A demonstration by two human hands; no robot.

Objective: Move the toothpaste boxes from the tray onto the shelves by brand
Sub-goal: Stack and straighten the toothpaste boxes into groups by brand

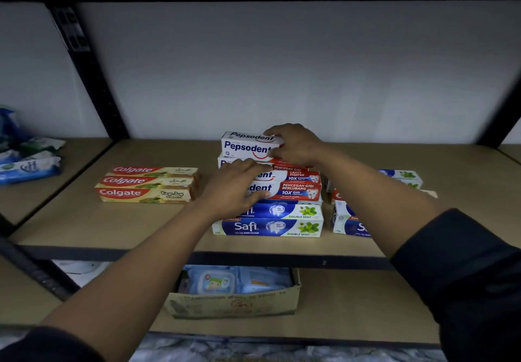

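On the wooden shelf (84,220) three Colgate boxes (146,184) lie side by side at the left. In the middle stand stacked Pepsodent boxes (298,186) behind two blue Safi boxes (270,227). My right hand (296,147) grips the top white Pepsodent box (245,144) at its right end. My left hand (236,186) lies flat with straight fingers on the left end of the lower Pepsodent boxes. More Safi boxes (349,223) sit to the right, partly hidden by my right forearm. No tray is in view.
A black shelf post (87,73) slants at the left, with blue packets (28,164) on the neighbouring shelf. Below, a cardboard box (234,302) holds blue wipe packs. The white back wall closes the shelf.
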